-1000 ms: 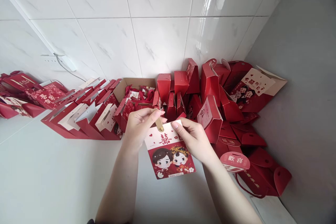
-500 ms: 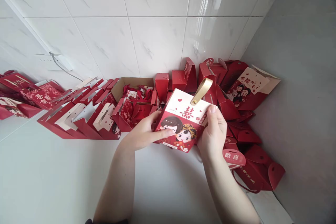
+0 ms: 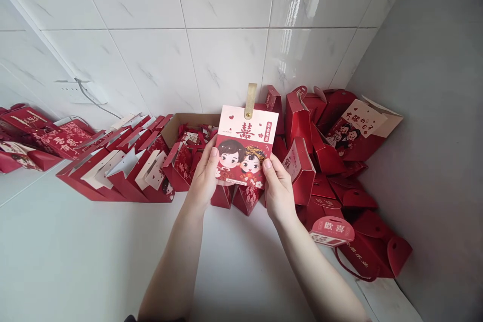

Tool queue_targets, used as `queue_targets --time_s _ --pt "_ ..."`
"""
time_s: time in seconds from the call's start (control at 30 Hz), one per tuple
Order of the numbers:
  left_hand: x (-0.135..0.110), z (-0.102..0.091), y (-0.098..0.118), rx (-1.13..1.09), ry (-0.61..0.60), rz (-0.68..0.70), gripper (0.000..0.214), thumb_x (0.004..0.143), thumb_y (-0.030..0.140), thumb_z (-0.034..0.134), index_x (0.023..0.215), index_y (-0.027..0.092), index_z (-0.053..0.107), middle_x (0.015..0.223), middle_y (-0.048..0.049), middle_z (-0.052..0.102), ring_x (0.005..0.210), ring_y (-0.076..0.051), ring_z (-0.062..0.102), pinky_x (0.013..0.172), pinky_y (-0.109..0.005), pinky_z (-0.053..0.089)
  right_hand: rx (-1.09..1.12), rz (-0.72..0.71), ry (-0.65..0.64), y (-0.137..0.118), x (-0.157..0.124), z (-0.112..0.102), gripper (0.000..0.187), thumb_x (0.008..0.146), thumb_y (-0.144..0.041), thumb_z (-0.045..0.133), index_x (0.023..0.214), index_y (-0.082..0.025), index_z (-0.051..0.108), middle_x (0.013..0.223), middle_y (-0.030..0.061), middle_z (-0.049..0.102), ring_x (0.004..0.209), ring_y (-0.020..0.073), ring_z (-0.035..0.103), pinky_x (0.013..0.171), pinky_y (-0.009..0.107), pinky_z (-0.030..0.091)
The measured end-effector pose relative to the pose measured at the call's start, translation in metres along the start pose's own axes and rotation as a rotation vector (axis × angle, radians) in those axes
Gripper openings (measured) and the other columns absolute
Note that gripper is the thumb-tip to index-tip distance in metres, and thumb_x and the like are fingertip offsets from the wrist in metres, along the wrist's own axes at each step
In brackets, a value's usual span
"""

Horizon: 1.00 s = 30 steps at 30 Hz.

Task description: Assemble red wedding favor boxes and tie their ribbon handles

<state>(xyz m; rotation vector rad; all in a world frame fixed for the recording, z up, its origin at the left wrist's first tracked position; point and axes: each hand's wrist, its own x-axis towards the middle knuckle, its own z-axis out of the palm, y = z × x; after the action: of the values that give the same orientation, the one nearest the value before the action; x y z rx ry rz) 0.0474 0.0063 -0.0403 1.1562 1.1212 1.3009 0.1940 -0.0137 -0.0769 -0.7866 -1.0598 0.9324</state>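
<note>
Between both hands is a red and pale pink gift box point(image 3: 245, 136), its front printed with two cartoon figures and a large character. A gold strap handle point(image 3: 251, 100) stands up from its top, fixed by a rivet. My left hand point(image 3: 206, 173) grips the box's left edge, thumb on the front. On the right edge, my right hand point(image 3: 278, 188) holds it the same way. The fingers behind the box are hidden. Behind and below it, more red boxes point(image 3: 247, 198) stand on the white surface, partly covered by the held one.
A row of red and white paper bags point(image 3: 113, 171) leans to the left. An open cardboard carton point(image 3: 171, 131) holds small red boxes. Red boxes point(image 3: 328, 186) crowd the right side against a grey wall point(image 3: 433, 136). A cable runs from a wall socket point(image 3: 81, 91).
The gift box has turned from tilted to nearly upright and shifted slightly left and up, facing me squarely. Both hands now hold its side edges; the right hand moved left.
</note>
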Motion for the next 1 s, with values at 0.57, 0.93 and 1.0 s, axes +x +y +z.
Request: queue_targets --time_s 0.57,0.93,1.0 --pt "-0.0028 0.0012 -0.0058 -0.085 -0.143 0.149 0.046 0.086 0.055 0.062 0.116 0.02 0.069 0.112 -0.0078 0.073 0.11 -0.026 0.066 0.092 -0.033 0.054 0.141 0.134 0.132 0.002 -0.0007 0.002 0.029 0.094 -0.053 0.045 0.1 -0.025 0.049 0.107 0.0062 0.066 0.092 0.0213 0.065 0.075 0.034 0.052" --pt "0.0008 0.0035 -0.0071 -0.088 -0.115 0.262 0.04 0.089 0.05 0.061 0.113 0.02 0.071 0.105 -0.0069 0.075 0.101 -0.024 0.069 0.086 -0.032 0.055 0.114 0.102 0.095 -0.002 -0.0051 0.0013 0.029 0.095 -0.053 0.047 0.091 -0.025 0.048 0.108 0.0054 0.064 0.09 0.0192 0.063 0.073 0.031 0.049" --pt "0.0008 0.0037 -0.0072 -0.084 -0.115 0.251 0.04 0.089 0.05 0.061 0.113 0.02 0.071 0.104 -0.0068 0.075 0.099 -0.024 0.069 0.085 -0.032 0.056 0.091 0.098 0.087 -0.0031 -0.0048 0.0009 0.03 0.095 -0.054 0.046 0.094 -0.025 0.049 0.115 0.0067 0.064 0.096 0.0205 0.063 0.074 0.032 0.05"
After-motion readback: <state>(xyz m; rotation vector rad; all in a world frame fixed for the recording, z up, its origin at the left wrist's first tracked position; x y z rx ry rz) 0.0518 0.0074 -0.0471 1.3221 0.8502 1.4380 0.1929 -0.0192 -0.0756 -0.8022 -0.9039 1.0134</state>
